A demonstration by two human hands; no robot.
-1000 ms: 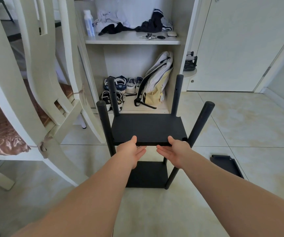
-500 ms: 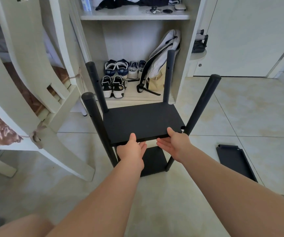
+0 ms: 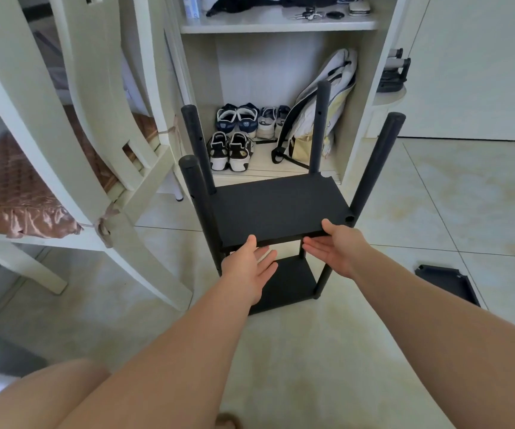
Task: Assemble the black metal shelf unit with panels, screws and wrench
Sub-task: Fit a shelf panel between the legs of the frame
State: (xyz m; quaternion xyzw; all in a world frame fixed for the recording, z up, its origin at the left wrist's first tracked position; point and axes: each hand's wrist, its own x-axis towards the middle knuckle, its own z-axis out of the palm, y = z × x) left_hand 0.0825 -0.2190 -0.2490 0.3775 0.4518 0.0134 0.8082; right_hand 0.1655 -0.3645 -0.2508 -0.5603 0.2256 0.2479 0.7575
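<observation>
Shelf unit (image 3: pixel 374 168) stands on the floor at 12 o'clock. I seat its middle panel (image 3: pixel 278 209); left hand (image 3: pixel 245 270) and right hand (image 3: pixel 340 246) support the front edge, fingers (image 3: pixel 265 263) straight beneath, thumbs above. Next step, likely: screw the corners.

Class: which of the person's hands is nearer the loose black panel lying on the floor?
Right. The right hand, at the front edge of the shelf panel, lies left of the loose panel; the left hand is even farther left.

Matt black grainy shelf panel (image 3: pixel 278 209), matt black posts (image 3: pixel 374 164) (finely textured), glossy pale floor tiles (image 3: pixel 454 193), shiny quilted cushion (image 3: pixel 8 187)
</observation>
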